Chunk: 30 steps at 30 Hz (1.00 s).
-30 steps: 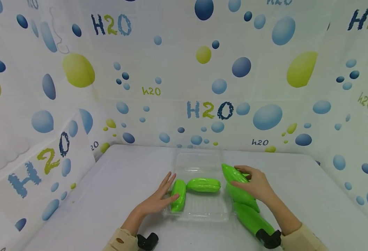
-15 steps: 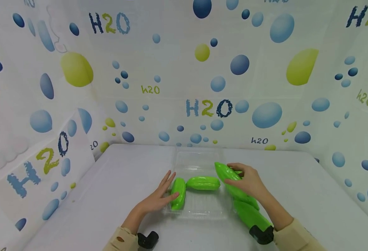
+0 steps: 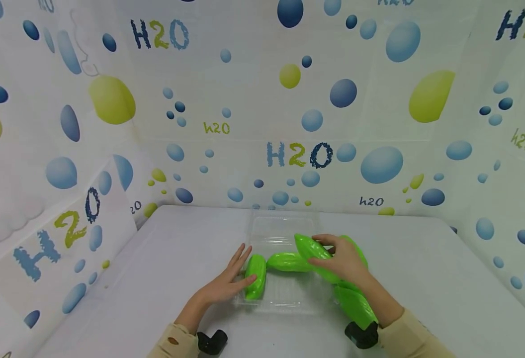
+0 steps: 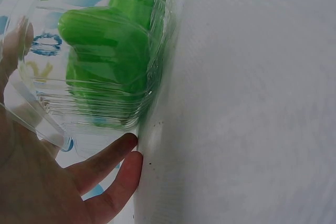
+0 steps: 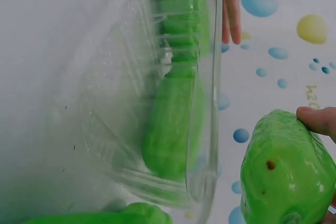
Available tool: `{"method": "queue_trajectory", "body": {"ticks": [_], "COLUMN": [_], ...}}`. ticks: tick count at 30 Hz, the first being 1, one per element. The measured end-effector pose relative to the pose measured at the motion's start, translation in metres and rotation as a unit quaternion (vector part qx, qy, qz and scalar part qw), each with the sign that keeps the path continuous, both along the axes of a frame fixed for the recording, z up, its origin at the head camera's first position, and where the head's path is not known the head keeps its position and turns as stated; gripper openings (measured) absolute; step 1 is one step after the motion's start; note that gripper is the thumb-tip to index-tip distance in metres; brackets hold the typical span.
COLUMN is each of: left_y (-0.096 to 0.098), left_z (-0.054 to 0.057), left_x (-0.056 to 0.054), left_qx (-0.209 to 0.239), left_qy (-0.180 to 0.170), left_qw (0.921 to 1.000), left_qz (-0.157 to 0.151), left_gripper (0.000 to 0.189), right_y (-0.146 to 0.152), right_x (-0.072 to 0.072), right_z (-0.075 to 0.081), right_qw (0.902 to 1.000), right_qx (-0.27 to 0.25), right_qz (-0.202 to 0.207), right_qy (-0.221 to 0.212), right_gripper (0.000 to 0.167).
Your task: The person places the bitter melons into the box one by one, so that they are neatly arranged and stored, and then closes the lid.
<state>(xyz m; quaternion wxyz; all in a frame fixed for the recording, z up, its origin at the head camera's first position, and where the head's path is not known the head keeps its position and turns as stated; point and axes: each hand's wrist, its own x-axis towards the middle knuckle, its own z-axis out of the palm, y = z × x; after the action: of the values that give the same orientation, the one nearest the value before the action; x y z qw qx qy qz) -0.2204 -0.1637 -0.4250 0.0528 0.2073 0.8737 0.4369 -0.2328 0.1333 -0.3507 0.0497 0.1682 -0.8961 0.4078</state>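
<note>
A clear plastic clamshell box (image 3: 285, 296) lies with its lid (image 3: 271, 226) folded back. Inside are two glossy green ridged fruits like star fruit: one upright along the left wall (image 3: 255, 288), another (image 3: 286, 262) crosswise at the back. My left hand (image 3: 222, 286) rests at the box's left edge, fingers straight and spread, thumb over the left fruit. My right hand (image 3: 345, 261) pinches a third green star fruit (image 3: 306, 246) between thumb and fingers, over the box's right edge. In the right wrist view this held star fruit (image 5: 289, 177) shows its brown-spotted end beside the box wall.
More green star fruits lie on the white table (image 3: 168, 248) right of the box: one (image 3: 355, 306) near the right wrist, another (image 3: 355, 243) partly hidden behind the right hand. A patterned curtain (image 3: 244, 99) stands behind the table.
My right hand has moved left with the star fruit, from beside the box to over its right edge. My left hand stays at the box's left edge.
</note>
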Motion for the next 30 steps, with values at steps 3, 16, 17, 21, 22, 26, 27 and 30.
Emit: {"method": "queue_trajectory", "body": {"ticks": [3, 16, 17, 21, 22, 26, 27, 30], "left_y": [0.0, 0.001, 0.001, 0.001, 0.001, 0.001, 0.001, 0.001], "left_z": [0.001, 0.002, 0.002, 0.002, 0.002, 0.002, 0.002, 0.003], "left_x": [0.001, 0.002, 0.002, 0.002, 0.002, 0.002, 0.002, 0.002], "left_qx": [0.005, 0.011, 0.01, 0.01, 0.01, 0.012, 0.012, 0.015], "left_qy": [0.0, -0.005, -0.006, -0.006, -0.007, -0.006, -0.007, -0.004], "left_qw": [1.0, 0.9999, 0.9999, 0.9999, 0.9999, 0.9999, 0.9999, 0.9999], "left_qz": [-0.002, -0.006, -0.007, -0.011, -0.01, -0.009, -0.008, -0.006], "left_gripper": [0.074, 0.074, 0.074, 0.074, 0.074, 0.074, 0.074, 0.073], "right_y": [-0.005, -0.02, -0.021, -0.026, -0.028, -0.032, -0.033, -0.036], "right_x": [-0.001, -0.002, -0.001, 0.002, 0.002, 0.004, 0.004, 0.002], "right_z": [-0.003, -0.013, -0.014, -0.017, -0.018, -0.022, -0.023, -0.026], "right_qw": [0.9999, 0.9997, 0.9996, 0.9996, 0.9995, 0.9991, 0.999, 0.9989], "right_qx": [-0.006, -0.008, -0.008, -0.004, -0.004, -0.005, -0.005, 0.0], "right_qz": [0.004, 0.013, 0.012, 0.006, 0.006, 0.011, 0.013, 0.018], "right_qy": [-0.01, -0.021, -0.022, -0.029, -0.032, -0.04, -0.042, -0.043], "right_gripper": [0.053, 0.05, 0.049, 0.05, 0.051, 0.052, 0.052, 0.051]}}
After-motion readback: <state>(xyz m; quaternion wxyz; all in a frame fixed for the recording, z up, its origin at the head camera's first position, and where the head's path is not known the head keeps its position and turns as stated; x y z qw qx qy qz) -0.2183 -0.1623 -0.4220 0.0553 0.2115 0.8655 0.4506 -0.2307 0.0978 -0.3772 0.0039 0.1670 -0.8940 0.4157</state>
